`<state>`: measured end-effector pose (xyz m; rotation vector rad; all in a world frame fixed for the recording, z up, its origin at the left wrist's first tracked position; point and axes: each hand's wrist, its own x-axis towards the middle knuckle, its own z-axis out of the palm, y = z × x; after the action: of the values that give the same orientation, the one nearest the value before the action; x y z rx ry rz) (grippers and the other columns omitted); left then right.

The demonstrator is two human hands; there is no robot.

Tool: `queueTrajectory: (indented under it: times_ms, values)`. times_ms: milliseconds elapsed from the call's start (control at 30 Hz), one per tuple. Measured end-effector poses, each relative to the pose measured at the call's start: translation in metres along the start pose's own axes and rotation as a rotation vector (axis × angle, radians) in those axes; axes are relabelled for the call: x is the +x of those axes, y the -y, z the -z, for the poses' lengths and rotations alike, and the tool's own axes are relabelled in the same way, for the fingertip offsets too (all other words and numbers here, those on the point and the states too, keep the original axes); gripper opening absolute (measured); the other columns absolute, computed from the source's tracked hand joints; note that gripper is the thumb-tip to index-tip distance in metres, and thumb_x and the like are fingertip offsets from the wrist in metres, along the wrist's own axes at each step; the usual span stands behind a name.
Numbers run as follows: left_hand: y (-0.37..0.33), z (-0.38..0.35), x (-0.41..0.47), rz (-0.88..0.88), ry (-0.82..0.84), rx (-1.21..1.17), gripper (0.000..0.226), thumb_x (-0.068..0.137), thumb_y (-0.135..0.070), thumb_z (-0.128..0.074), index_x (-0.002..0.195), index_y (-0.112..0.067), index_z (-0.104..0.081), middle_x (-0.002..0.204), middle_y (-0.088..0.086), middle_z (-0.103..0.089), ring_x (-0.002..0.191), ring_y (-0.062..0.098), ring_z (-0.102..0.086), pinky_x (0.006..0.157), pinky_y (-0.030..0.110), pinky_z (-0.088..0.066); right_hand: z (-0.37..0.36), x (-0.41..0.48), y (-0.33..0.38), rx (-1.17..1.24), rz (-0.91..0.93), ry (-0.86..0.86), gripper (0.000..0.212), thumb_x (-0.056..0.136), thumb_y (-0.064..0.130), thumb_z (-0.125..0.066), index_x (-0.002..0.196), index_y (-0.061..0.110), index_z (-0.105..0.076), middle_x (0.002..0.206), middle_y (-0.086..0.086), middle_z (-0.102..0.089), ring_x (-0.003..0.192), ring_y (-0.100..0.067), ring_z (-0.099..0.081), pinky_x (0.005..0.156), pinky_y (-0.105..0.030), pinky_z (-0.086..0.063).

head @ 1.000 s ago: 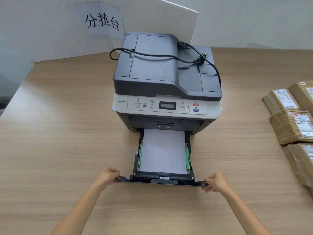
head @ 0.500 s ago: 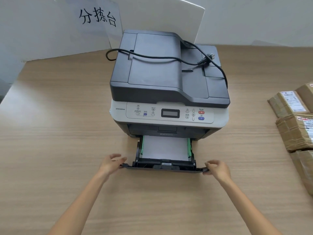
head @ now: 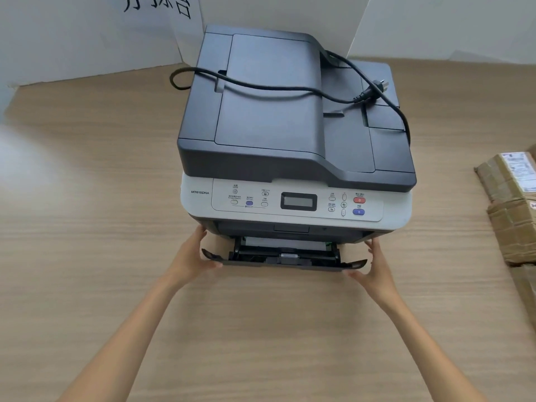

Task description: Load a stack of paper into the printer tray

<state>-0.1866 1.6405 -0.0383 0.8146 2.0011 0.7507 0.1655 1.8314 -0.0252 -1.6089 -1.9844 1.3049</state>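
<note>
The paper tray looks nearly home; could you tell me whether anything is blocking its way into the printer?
Nothing visible blocks it. The paper tray sits partly in the printer slot, with the left hand and right hand at its front corners.

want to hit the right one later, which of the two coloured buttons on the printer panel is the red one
The upper one: the red button sits directly above the blue button, at the right end of the control panel, right of the display.
</note>
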Motion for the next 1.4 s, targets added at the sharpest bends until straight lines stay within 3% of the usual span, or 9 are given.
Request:
queueTrajectory:
  times_ms: [100, 233, 533, 733, 867, 967, 1200, 1333, 1400]
  values:
    - [0.001, 0.006, 0.005, -0.036, -0.004, 0.034, 0.093, 0.059, -0.007, -0.083, 0.135, -0.030, -0.035, 0.138, -0.010, -0.051, 0.130, 0.015, -0.043, 0.098, 0.030, -0.035, 0.007, 0.011, 0.010, 0.003, 0.032, 0.088, 0.092, 0.061, -0.001, -0.081, 0.125, 0.042, -0.030, 0.120, 0.038, -0.041, 0.117, 0.004, -0.036, 0.097, -0.023, -0.028]
    - [-0.009, 0.006, 0.011, -0.035, -0.075, 0.005, 0.069, 0.061, -0.006, -0.084, 0.106, -0.040, -0.045, 0.108, -0.022, -0.056, 0.110, 0.009, -0.048, 0.090, 0.025, -0.035, 0.005, 0.023, 0.007, 0.049, -0.027, 0.071, 0.075, 0.066, 0.003, -0.080, 0.124, 0.028, -0.038, 0.122, 0.015, -0.051, 0.117, -0.008, -0.041, 0.094, -0.025, -0.029]
    - [-0.009, 0.006, 0.018, -0.039, -0.109, 0.106, 0.059, 0.054, -0.012, -0.089, 0.100, -0.027, -0.055, 0.100, -0.011, -0.063, 0.098, 0.012, -0.054, 0.079, 0.027, -0.036, 0.003, 0.030, -0.001, 0.040, -0.007, 0.065, 0.064, 0.064, 0.005, -0.082, 0.111, 0.024, -0.043, 0.110, 0.007, -0.057, 0.104, -0.012, -0.050, 0.081, -0.011, -0.035]
    - [-0.007, 0.004, 0.020, -0.024, -0.145, 0.144, 0.062, 0.053, -0.015, -0.089, 0.109, -0.014, -0.063, 0.099, -0.010, -0.064, 0.095, 0.013, -0.053, 0.078, 0.028, -0.037, 0.002, 0.032, -0.002, -0.025, 0.066, 0.006, 0.062, 0.059, 0.006, -0.085, 0.104, 0.023, -0.048, 0.109, 0.002, -0.059, 0.102, -0.015, -0.051, 0.086, -0.027, -0.035]
    - [-0.014, -0.003, 0.025, 0.027, -0.276, 0.092, 0.034, 0.059, -0.015, -0.086, 0.089, -0.009, -0.070, 0.085, -0.004, -0.068, 0.088, 0.020, -0.061, 0.073, 0.028, -0.037, -0.007, 0.040, 0.001, -0.029, 0.045, -0.122, 0.048, 0.057, 0.008, -0.086, 0.095, 0.011, -0.056, 0.099, -0.008, -0.064, 0.095, -0.025, -0.057, 0.080, -0.033, -0.043]
    - [-0.014, -0.008, 0.029, 0.062, -0.332, 0.093, 0.026, 0.061, -0.019, -0.085, 0.081, -0.007, -0.073, 0.091, 0.006, -0.075, 0.093, 0.023, -0.065, 0.073, 0.028, -0.039, -0.010, 0.046, 0.002, -0.035, 0.052, -0.154, 0.040, 0.059, 0.010, -0.085, 0.091, 0.008, -0.060, 0.092, -0.009, -0.067, 0.090, -0.026, -0.060, 0.078, -0.036, -0.047]
    - [-0.020, -0.012, 0.020, 0.040, -0.325, 0.149, 0.022, 0.071, -0.019, -0.078, 0.088, -0.010, -0.068, 0.101, 0.006, -0.073, 0.098, 0.027, -0.064, 0.073, 0.031, -0.043, -0.011, 0.041, 0.003, -0.056, 0.015, -0.170, 0.033, 0.064, 0.012, -0.083, 0.084, 0.002, -0.059, 0.091, -0.011, -0.067, 0.088, -0.026, -0.058, 0.075, -0.035, -0.042]
    - [-0.023, -0.014, 0.004, 0.017, -0.318, 0.154, 0.037, 0.081, -0.009, -0.064, 0.117, -0.009, -0.057, 0.122, 0.009, -0.066, 0.116, 0.029, -0.058, 0.081, 0.030, -0.043, -0.008, 0.022, 0.015, 0.027, -0.045, -0.127, 0.037, 0.078, 0.009, -0.072, 0.109, 0.003, -0.053, 0.102, -0.005, -0.061, 0.099, -0.015, -0.052, 0.080, -0.028, -0.035]
    - [-0.024, -0.016, -0.010, 0.033, -0.314, 0.143, 0.047, 0.085, -0.009, -0.058, 0.130, -0.009, -0.047, 0.132, 0.010, -0.059, 0.123, 0.030, -0.053, 0.090, 0.033, -0.043, -0.005, 0.008, 0.012, 0.031, -0.052, -0.110, 0.045, 0.081, 0.011, -0.069, 0.121, 0.008, -0.050, 0.109, -0.010, -0.063, 0.106, -0.020, -0.056, 0.081, -0.027, -0.036]
